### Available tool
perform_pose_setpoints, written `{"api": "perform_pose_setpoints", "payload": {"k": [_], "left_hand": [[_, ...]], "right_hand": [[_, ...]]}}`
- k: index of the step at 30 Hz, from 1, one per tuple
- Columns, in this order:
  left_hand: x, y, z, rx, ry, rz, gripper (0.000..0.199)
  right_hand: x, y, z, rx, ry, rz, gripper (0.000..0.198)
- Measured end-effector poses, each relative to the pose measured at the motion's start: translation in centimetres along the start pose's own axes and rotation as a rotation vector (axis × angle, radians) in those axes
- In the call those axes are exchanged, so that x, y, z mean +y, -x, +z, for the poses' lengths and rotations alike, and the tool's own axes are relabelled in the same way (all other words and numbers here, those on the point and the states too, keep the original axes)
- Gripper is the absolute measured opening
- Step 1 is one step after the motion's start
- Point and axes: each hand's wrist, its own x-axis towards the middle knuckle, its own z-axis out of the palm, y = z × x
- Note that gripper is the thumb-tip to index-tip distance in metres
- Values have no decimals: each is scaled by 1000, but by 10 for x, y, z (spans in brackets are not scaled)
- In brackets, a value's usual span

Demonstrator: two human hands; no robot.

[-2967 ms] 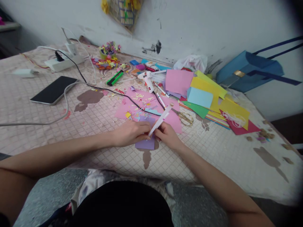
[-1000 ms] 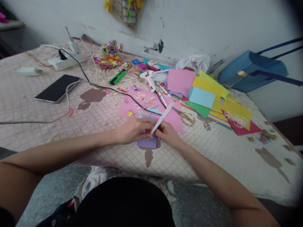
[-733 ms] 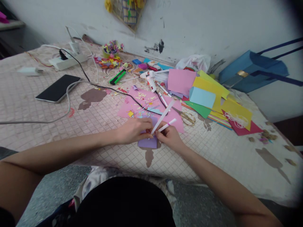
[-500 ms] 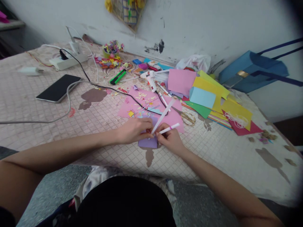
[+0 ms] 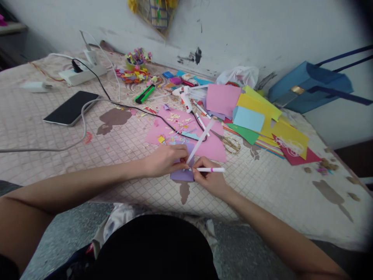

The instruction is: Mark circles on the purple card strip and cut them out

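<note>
A small purple sheet of paper (image 5: 182, 175) lies flat near the table's front edge. My left hand (image 5: 167, 160) rests on it with closed fingers, pinching the lower end of a translucent whitish strip (image 5: 201, 142) that slants up to the right. My right hand (image 5: 210, 181) grips a white pen with a pink band (image 5: 211, 169). The pen lies nearly level, its tip end pointing left at the purple paper beside my left fingertips. Exactly where the tip touches is hidden by the fingers. Under the purple paper's far part is a pink sheet (image 5: 186, 120) strewn with paper scraps.
Gold-handled scissors (image 5: 231, 145) lie right of the pink sheet. Behind are a white glue gun (image 5: 184, 97), its black cord crossing the sheet, and a green cutter (image 5: 145, 94). Coloured papers (image 5: 248, 118) pile up at right. A tablet (image 5: 72, 108) and power strip (image 5: 83, 74) stand left.
My right hand has turned the pen from an upward slant to nearly level, its rear end swinging down. My left hand and the strip stay almost in place.
</note>
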Motion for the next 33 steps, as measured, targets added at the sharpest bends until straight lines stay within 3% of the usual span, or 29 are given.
{"api": "perform_pose_setpoints", "payload": {"k": [33], "left_hand": [[1, 0, 0, 0, 23, -11, 16]], "right_hand": [[-4, 9, 2, 2, 109, -39, 9]]}}
